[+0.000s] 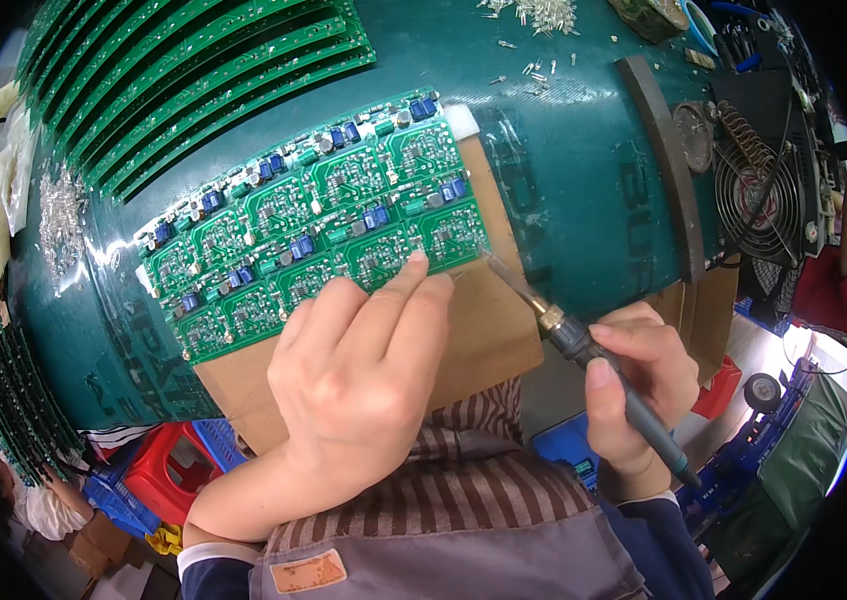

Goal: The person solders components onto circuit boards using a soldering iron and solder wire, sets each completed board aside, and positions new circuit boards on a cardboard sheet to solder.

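A panel of green circuit boards (364,175), set with blue and dark components, lies tilted on a brown cardboard sheet (499,320). My left hand (359,370) reaches over its near edge with fingers bent and close together. The index fingertip touches the board beside a small pale part (416,242). My left thumb is hidden, and whatever may be between the fingers is too small to make out. My right hand (639,380) grips a soldering iron (579,345) by its dark handle, thumb and fingers around it. The iron's tip meets or nearly meets the panel's right corner.
A row of green circuit boards (204,80) stands at the back left. Small clear parts lie in piles (62,225) on the green mat (574,150). Right of a dark bar (664,170) are a coiled iron holder (744,135) and a fan (759,195). A red stool (169,475) stands below left.
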Demonstrator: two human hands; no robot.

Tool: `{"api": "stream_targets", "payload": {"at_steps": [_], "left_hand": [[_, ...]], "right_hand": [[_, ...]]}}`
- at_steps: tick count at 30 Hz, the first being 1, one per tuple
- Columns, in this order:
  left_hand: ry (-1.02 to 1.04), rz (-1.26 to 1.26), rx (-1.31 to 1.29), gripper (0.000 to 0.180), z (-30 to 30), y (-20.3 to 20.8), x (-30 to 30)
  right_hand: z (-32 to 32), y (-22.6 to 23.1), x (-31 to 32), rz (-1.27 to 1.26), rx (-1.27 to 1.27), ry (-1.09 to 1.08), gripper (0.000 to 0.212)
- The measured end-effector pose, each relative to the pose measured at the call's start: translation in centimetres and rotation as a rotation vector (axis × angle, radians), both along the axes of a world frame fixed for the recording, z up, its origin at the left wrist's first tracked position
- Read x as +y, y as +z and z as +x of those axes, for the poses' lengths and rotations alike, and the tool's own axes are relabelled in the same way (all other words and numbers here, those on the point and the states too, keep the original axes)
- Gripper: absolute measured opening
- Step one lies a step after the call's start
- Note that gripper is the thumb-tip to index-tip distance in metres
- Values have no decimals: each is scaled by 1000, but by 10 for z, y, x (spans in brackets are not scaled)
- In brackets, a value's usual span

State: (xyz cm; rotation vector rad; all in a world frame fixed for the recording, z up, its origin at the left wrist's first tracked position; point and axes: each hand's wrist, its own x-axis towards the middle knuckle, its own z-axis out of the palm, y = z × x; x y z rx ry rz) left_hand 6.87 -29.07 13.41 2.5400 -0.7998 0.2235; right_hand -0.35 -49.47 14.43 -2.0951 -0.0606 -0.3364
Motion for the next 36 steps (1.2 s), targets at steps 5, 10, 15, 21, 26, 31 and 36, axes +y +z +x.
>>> {"api": "stream_targets", "payload": {"at_steps": [5,10,15,21,26,31,36], "left_hand": [[-10,-83,-32,18,1,-6,0],[-28,-64,-24,17,-4,-3,5],[-42,-16,44,18,-4,1,6],[-45,-43,64,17,0,2,8],[-13,-81,88,15,-3,2,6],[-61,-62,75,16,-1,3,8],[-45,-43,106,20,-2,3,11]], "right_hand": [[-5,5,-5,-7,30,-98,21],[23,-2,-31,-41,-19,-405,17],[104,-8,-83,-85,-404,-527,21],[158,-22,-113,-174,-300,-507,29],[185,-17,-129,-551,-400,-272,26],[203,-30,-153,-764,-341,-150,37],[174,-18,-138,-742,-378,-177,32]]}}
